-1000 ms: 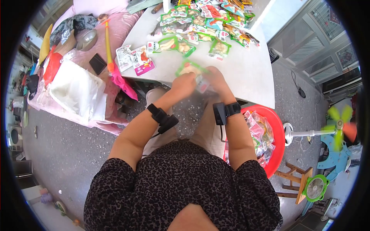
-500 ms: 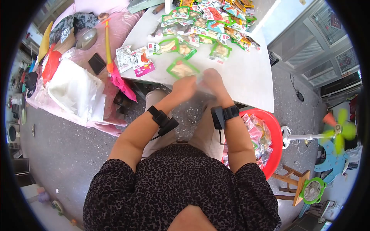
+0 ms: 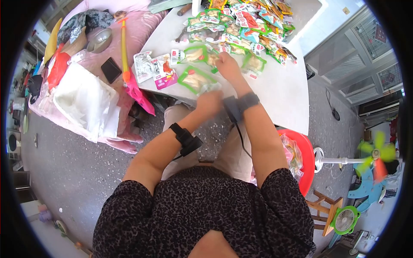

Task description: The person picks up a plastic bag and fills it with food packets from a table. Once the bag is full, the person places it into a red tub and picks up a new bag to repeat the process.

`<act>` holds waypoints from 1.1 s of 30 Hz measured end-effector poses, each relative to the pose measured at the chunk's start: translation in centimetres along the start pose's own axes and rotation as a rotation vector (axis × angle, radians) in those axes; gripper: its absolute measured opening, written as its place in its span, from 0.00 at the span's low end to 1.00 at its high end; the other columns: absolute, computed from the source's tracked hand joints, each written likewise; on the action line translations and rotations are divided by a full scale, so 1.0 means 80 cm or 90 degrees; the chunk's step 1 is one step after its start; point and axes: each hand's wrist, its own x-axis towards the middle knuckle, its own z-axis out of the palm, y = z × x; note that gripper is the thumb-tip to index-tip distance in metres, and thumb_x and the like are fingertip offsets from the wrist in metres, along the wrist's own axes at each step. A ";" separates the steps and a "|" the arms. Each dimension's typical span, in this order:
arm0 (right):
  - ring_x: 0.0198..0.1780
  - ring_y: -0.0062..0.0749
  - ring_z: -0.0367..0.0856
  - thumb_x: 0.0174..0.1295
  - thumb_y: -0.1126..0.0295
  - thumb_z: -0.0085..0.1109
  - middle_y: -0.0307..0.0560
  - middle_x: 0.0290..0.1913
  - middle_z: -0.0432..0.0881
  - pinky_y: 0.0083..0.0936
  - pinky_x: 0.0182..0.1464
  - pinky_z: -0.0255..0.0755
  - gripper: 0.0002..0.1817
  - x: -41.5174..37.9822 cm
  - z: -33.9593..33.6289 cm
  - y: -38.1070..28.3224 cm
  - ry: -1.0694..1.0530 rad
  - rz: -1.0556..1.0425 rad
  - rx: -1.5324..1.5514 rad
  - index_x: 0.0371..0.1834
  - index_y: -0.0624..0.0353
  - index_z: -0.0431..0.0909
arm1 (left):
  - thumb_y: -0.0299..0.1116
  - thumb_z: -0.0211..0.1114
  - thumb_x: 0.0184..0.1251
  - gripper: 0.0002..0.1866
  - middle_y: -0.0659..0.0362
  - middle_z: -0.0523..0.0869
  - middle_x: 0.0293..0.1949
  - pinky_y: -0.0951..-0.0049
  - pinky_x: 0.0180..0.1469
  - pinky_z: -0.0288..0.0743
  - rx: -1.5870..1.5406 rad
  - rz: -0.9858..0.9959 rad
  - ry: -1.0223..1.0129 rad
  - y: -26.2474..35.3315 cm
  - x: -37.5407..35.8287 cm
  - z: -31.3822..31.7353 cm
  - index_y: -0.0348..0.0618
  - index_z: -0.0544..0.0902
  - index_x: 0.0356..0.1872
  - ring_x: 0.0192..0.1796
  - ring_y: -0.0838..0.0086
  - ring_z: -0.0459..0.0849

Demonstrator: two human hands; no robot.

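Note:
A clear, green-edged packet of pale food [image 3: 196, 80] is at the table's near edge. My left hand [image 3: 209, 103], blurred by motion, is closed at its lower right corner. Farther forward, my right hand [image 3: 229, 66] has its fingers pinched at the edge of another green-edged packet [image 3: 211, 59], partly covered by the hand. To its left is a similar packet [image 3: 194, 54]; another packet [image 3: 253, 63] lies to the right. Black bands with small devices are strapped on both wrists.
A heap of mixed food packets [image 3: 245, 21] covers the far part of the white table [image 3: 279, 94]. A silver and a pink-white pouch [image 3: 164, 72] lie at its left. A red tub [image 3: 306, 159] of packets stands right; a pink-covered surface [image 3: 129, 129] with a phone [image 3: 110, 70] is left.
My right hand has moved forward and left to a packet among the others. My left hand has drawn slightly back, and the green-edged packet by it has shifted a little left.

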 end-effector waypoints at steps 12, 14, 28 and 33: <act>0.45 0.42 0.73 0.50 0.67 0.44 0.53 0.41 0.75 0.40 0.47 0.61 0.18 0.089 0.071 -0.040 -0.121 0.123 -0.283 0.46 0.58 0.64 | 0.29 0.49 0.52 0.07 0.54 0.77 0.25 0.66 0.30 0.70 -0.472 0.078 0.124 -0.042 0.008 0.077 0.41 0.73 0.30 0.30 0.60 0.77; 0.41 0.43 0.75 0.46 0.65 0.51 0.54 0.37 0.76 0.37 0.43 0.64 0.20 0.096 0.087 -0.024 -0.005 0.082 -0.146 0.44 0.58 0.66 | 0.29 0.47 0.53 0.08 0.55 0.77 0.25 0.68 0.31 0.70 -0.739 0.041 0.131 -0.066 0.016 0.126 0.43 0.74 0.33 0.31 0.61 0.77; 0.25 0.20 0.71 0.48 0.80 0.51 0.41 0.26 0.74 0.15 0.28 0.65 0.11 0.006 -0.132 0.006 0.084 0.031 0.473 0.37 0.67 0.69 | 0.32 0.48 0.52 0.06 0.49 0.77 0.27 0.60 0.35 0.68 -0.021 -0.011 -0.017 -0.008 0.008 0.010 0.42 0.72 0.27 0.33 0.55 0.76; 0.26 0.17 0.70 0.48 0.77 0.53 0.39 0.27 0.73 0.14 0.28 0.64 0.11 -0.053 -0.142 0.027 -0.209 0.095 0.364 0.36 0.64 0.70 | 0.34 0.47 0.53 0.08 0.47 0.77 0.27 0.59 0.35 0.68 -0.129 -0.061 0.017 -0.002 0.012 -0.002 0.42 0.71 0.30 0.33 0.54 0.75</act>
